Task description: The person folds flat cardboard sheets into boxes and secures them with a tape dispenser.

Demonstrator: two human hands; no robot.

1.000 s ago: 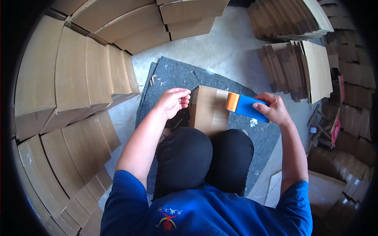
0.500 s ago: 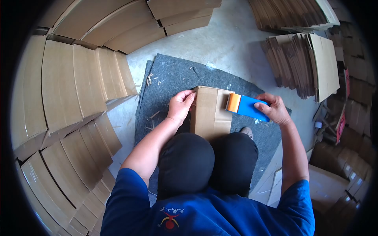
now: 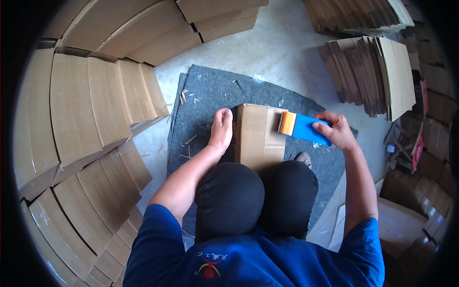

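Observation:
A brown cardboard box (image 3: 256, 136) stands on the dark mat in front of my knees, its flaps closed over. My right hand (image 3: 338, 130) grips a blue tape dispenser (image 3: 308, 129) with an orange front end, which meets the box's upper right edge. Beside the box's left side is my left hand (image 3: 221, 129), fingers stretched upward and together, holding nothing that I can see. Whether its palm touches the cardboard is hard to tell.
Stacked cartons (image 3: 71, 95) line the left and far left. Bundles of flattened cardboard (image 3: 358, 76) stand at the upper right. The grey felt mat (image 3: 210, 86) carries small scraps. A shoe (image 3: 304, 159) shows right of the box.
My left hand has let go of the box's upper left edge, its fingers straightening and moving slightly left. The right hand with the tape dispenser stays nearly in place at the box's right edge.

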